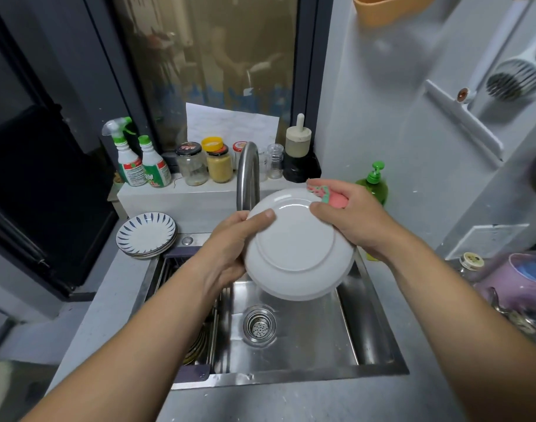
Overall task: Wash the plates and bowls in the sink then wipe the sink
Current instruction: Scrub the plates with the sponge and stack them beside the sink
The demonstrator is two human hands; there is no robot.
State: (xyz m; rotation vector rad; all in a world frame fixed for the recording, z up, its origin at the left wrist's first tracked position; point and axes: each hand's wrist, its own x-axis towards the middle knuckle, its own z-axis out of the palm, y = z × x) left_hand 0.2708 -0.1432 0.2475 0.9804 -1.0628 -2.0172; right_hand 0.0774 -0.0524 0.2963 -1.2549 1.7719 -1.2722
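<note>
Blue-striped plates (146, 234) sit stacked left of the sink (306, 345). The left hand (230, 248) grips the white plate (297, 248) by its left rim above the basin, with the faucet (248, 175) just behind it. The right hand (355, 220) pinches a pink sponge (327, 194) against the plate's upper-right rim. There is open room below, around the drain strainer (259, 325).

Glossy white ceramic plate (297, 248); brushed steel sink (309, 339); shiny metal faucet (248, 175); soft pink sponge (333, 198).

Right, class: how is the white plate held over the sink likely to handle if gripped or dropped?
The white plate looks like rigid glazed ceramic, so it probably won't flex but could chip if dropped into the steel sink. Its glossy surface is likely slippery when wet; the left hand grips it at the rim.
</note>
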